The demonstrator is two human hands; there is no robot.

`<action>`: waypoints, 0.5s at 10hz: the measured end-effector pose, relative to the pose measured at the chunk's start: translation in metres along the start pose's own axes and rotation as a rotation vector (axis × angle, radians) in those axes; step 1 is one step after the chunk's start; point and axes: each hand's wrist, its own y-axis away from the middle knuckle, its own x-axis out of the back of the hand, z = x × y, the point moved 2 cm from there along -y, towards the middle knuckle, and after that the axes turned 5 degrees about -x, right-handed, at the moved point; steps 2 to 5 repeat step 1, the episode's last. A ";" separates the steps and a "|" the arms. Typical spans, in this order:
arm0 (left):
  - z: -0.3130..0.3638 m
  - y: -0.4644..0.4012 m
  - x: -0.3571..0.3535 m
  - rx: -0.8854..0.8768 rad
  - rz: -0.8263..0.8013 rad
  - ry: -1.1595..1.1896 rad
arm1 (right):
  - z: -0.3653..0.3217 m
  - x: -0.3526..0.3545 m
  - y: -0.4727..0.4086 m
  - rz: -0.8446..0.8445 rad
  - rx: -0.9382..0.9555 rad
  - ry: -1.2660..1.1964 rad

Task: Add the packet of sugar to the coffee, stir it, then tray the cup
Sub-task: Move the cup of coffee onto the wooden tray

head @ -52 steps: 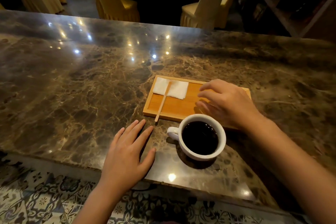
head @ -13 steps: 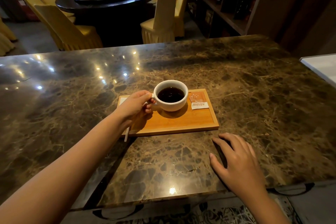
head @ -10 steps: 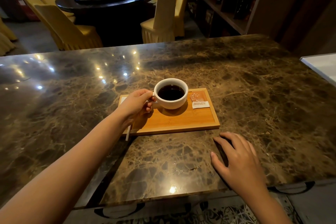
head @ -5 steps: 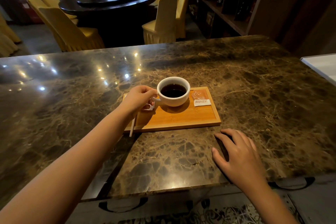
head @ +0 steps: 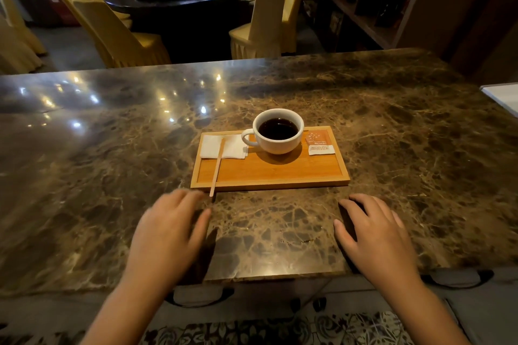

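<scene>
The cup is sitting on the tray just ahead of my hands, so I am resting left hand and right hand empty, fingers loose, on the counter.

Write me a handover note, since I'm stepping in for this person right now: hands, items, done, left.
Left hand and right hand: both empty, open, over the counter near its front edge.
Cup: on the tray, full of coffee.
Sugar packet: on the tray right of the cup; whether it is opened cannot be told.
Stirrer: across the napkin, tip over the tray's front rim.
Done: cup trayed.
Left: check sugar and stirring.
</scene>
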 end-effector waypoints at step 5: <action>0.009 0.045 -0.013 0.036 -0.049 0.005 | -0.001 0.001 0.012 0.006 -0.017 0.005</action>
